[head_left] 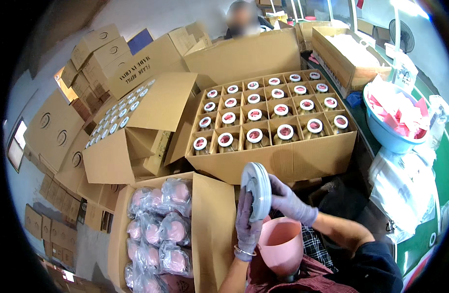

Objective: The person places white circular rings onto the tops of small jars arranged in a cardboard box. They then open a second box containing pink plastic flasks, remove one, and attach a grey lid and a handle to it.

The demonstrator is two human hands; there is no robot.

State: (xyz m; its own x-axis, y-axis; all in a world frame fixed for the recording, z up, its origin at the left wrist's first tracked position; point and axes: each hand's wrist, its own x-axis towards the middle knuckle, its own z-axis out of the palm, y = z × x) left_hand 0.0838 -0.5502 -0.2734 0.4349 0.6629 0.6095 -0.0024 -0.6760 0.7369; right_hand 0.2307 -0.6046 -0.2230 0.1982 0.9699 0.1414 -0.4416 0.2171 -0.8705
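Observation:
Both my hands, in light purple-grey gloves, hold a round, ridged, pale grey-white plastic piece, which looks like a stack of rings or lids, on edge. My left hand supports it from the left and below. My right hand grips its right side. Just below, a pink tapered cup-shaped body stands upright in my lap, its wide mouth facing up. To the left is an open carton of pink parts in clear plastic bags.
Ahead, a divided carton holds several white-rimmed glass bottles. Another carton of white-topped pieces stands behind left. A blue basin with pink scraps and clear plastic bags lie on the green table at right. A person is beyond the cartons.

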